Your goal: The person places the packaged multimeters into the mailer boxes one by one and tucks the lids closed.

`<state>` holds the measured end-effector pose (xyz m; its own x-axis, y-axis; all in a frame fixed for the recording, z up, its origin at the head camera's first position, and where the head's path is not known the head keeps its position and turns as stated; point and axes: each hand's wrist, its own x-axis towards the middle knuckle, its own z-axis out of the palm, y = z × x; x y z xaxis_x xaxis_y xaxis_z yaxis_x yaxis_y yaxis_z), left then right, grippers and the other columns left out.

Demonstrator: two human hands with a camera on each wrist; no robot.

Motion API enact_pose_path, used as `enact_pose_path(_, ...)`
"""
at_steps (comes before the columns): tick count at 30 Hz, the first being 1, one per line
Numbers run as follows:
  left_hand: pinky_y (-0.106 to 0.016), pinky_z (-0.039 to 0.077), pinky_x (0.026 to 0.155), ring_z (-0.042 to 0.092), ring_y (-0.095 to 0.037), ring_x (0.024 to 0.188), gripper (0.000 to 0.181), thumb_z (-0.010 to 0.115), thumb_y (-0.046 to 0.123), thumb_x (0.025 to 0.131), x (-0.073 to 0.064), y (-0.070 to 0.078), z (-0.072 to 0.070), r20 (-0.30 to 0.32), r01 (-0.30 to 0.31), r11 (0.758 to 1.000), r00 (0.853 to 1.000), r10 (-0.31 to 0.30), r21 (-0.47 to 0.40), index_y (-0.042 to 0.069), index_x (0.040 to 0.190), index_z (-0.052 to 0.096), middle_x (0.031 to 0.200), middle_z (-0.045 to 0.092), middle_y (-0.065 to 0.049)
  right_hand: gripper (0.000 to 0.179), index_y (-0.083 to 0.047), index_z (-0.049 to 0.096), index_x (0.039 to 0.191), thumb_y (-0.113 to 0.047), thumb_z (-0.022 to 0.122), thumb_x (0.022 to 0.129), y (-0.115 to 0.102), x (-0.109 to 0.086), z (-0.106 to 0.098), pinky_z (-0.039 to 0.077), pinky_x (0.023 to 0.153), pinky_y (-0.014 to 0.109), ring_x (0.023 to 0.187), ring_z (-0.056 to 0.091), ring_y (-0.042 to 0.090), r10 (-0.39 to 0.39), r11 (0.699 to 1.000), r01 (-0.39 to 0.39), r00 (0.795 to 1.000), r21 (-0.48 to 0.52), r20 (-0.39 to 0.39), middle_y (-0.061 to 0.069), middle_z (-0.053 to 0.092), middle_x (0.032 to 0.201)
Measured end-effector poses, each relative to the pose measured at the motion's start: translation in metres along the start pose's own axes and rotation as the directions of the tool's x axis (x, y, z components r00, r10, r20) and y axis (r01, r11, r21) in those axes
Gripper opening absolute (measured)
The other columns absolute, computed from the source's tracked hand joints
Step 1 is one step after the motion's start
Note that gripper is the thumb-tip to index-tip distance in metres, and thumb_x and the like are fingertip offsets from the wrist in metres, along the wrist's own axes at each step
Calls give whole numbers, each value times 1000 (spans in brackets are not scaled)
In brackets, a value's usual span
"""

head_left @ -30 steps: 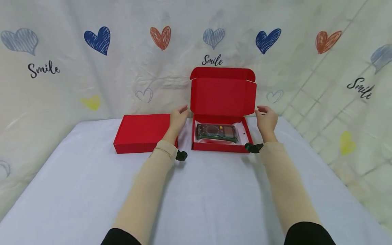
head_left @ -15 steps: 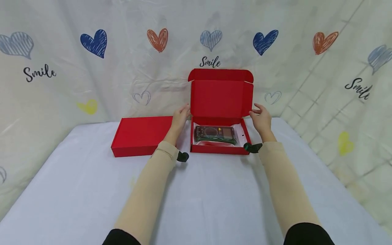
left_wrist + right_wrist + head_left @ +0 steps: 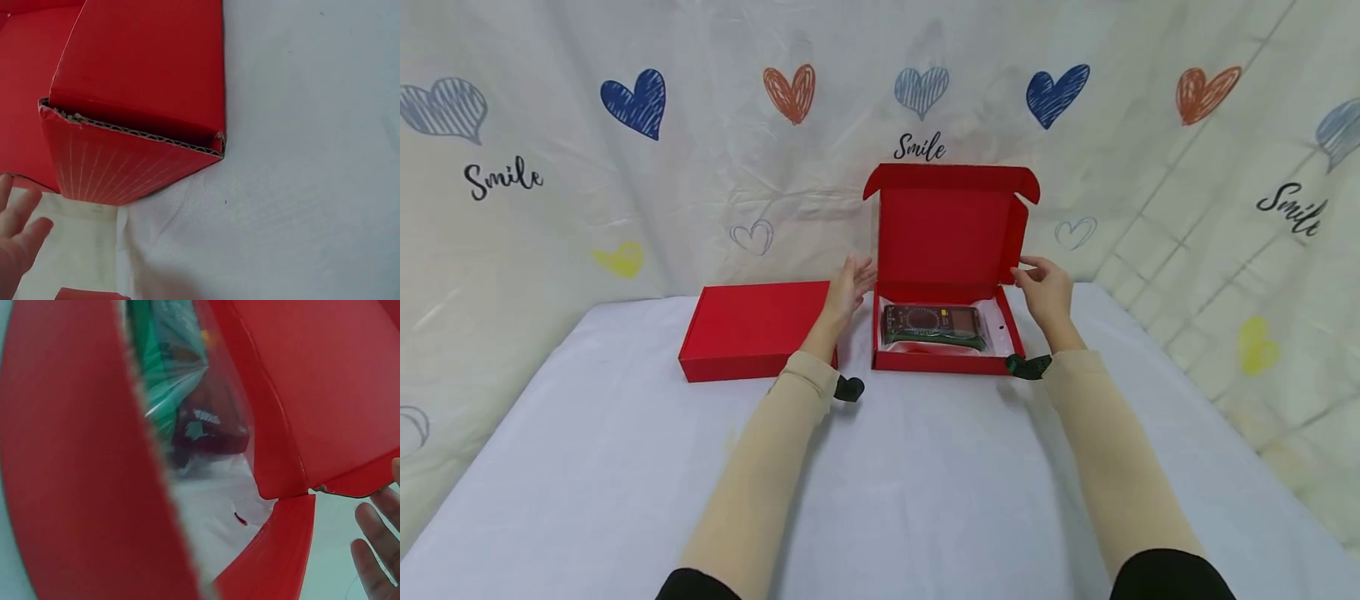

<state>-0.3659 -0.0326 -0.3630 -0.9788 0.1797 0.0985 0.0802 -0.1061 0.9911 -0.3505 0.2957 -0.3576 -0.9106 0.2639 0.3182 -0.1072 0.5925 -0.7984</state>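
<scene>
An open red cardboard mailer box stands on the table with its lid raised. Inside, a dark multimeter with a dial and screen lies in clear plastic wrapping, its green side showing in the right wrist view. My left hand is beside the lid's left side, fingers spread and fairly straight; in the left wrist view its fingers hold nothing. My right hand pinches the lid's right side flap near its lower end, thumb in front and other fingers behind.
A second red box, closed, sits left of the open one, partly behind my left forearm. White cloth covers the table. A curtain printed with hearts hangs directly behind the boxes.
My right hand has moved onto the lid's right flap, which now angles more inward. My left hand's fingers have spread by the lid's left side. The top tabs flare outward.
</scene>
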Motion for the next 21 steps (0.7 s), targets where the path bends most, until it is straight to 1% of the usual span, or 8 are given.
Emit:
enact_pose_path(4, -48, 32, 118, 51, -38, 136, 61, 20, 35, 115, 0, 0, 4, -54, -76, 996, 995, 79, 53, -10, 150, 43, 144, 53, -28, 43, -4, 61, 140, -31, 56, 107, 1, -2, -1, 50, 73, 22, 103, 64, 34, -14, 999, 15, 1000, -43, 18, 23, 69, 115)
enact_pose_path(7, -40, 41, 113, 54, -40, 132, 58, 21, 29, 115, 0, 1, 6, -72, -119, 990, 990, 125, 82, -13, 145, 47, 140, 55, -32, 40, -2, 62, 138, -28, 56, 107, 3, -3, -2, 48, 70, 22, 100, 64, 33, -29, 997, 31, 999, -70, 21, 24, 70, 113)
enact_pose_path(9, -38, 41, 112, 56, -39, 131, 58, 22, 31, 115, -1, 2, 6, -74, -118, 986, 989, 127, 114, -11, 145, 48, 141, 56, -30, 38, -1, 63, 136, -26, 55, 107, 4, -3, -2, 48, 70, 24, 99, 65, 34, -37, 996, 39, 999, -81, 21, 24, 70, 113)
enact_pose_path(13, -38, 37, 116, 55, -37, 133, 60, 24, 37, 114, -3, 7, 6, -69, -103, 984, 991, 114, 147, -5, 150, 47, 147, 53, -23, 34, 2, 63, 130, -21, 54, 107, 7, -5, -3, 49, 72, 26, 98, 66, 36, -45, 995, 46, 999, -93, 15, 25, 71, 112)
enact_pose_path(17, -38, 36, 116, 51, -35, 137, 57, 29, 36, 114, -6, 11, 8, -59, -102, 986, 992, 111, 132, -3, 152, 44, 153, 48, -20, 31, 4, 64, 125, -19, 55, 106, 9, -8, -4, 50, 73, 31, 98, 66, 38, -64, 992, 64, 998, -109, 7, 27, 71, 111)
enact_pose_path(19, -38, 37, 116, 50, -34, 138, 55, 33, 35, 114, -7, 13, 10, -61, -97, 987, 993, 105, 126, -2, 153, 43, 155, 46, -19, 32, 4, 64, 125, -20, 55, 106, 8, -8, -5, 53, 77, 37, 102, 66, 39, -75, 991, 75, 997, -113, 12, 27, 70, 115)
enact_pose_path(21, -37, 38, 115, 50, -33, 139, 53, 36, 33, 113, -8, 15, 13, -66, -87, 988, 993, 96, 126, 0, 154, 43, 157, 45, -16, 34, 4, 63, 128, -21, 55, 106, 7, -8, -6, 56, 85, 44, 108, 65, 40, -82, 991, 83, 997, -105, 15, 27, 69, 120)
